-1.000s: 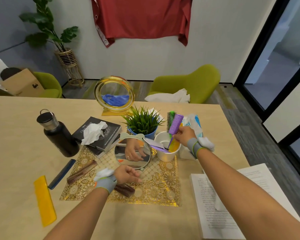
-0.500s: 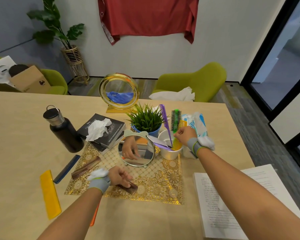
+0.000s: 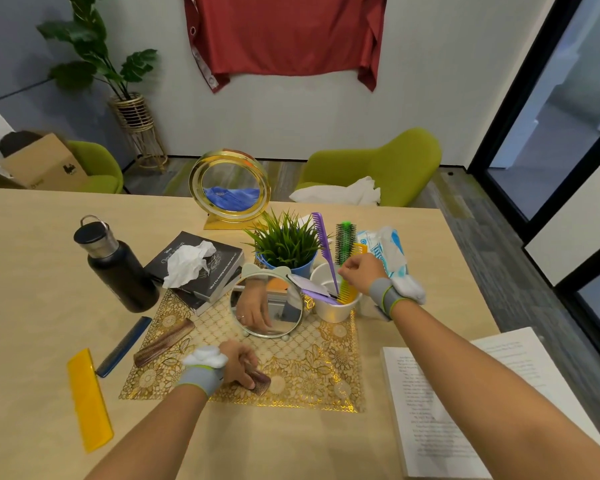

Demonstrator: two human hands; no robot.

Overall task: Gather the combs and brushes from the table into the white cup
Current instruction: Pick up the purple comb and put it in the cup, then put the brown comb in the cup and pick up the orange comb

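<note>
Hands: right hand (image 3: 361, 271) now loosely curled at green brush (image 3: 345, 242) standing in cup (image 3: 333, 308) near table's far edge; left hand (image 3: 238, 363) has closed on brown comb (image 3: 257, 382) on mat (image 3: 302, 368), no longer hovering.

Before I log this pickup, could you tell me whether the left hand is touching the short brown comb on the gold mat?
Touching: the head view shows the left hand with its fingers curled over the short brown comb.
</note>
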